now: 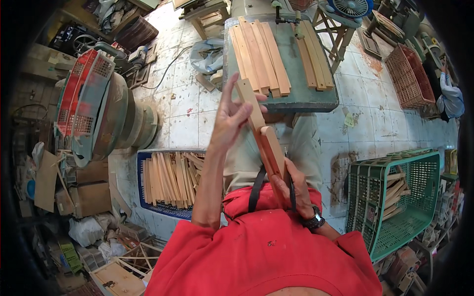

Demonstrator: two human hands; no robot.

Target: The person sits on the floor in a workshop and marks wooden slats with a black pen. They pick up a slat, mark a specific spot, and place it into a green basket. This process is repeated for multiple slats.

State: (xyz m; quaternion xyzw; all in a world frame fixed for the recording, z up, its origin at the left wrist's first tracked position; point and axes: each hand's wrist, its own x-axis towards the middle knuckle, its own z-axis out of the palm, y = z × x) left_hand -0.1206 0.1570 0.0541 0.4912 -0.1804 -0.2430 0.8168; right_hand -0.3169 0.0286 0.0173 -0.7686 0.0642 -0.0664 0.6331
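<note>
A long pale wooden slat (250, 100) with a hole near its far end slants up from my lap. My left hand (233, 118) is around its upper part, thumb in front and fingertips showing past the far edge, index finger raised. My right hand (296, 181) grips the lower end, where a reddish-brown wooden strip (272, 162) and a shorter block with a rounded end (274, 144) lie along the slat. How these pieces join cannot be told. Ahead, several drilled slats (259, 55) lie side by side on a green-topped table (303, 101), with more slats (313, 55) at its right.
A blue crate (140, 177) of wooden strips stands at left, a green crate (392, 236) with wood pieces at right. A machine with a red mesh guard (79, 92) is at left. At far right, a person's light-blue sleeve (451, 96) shows beside a brown crate (407, 77).
</note>
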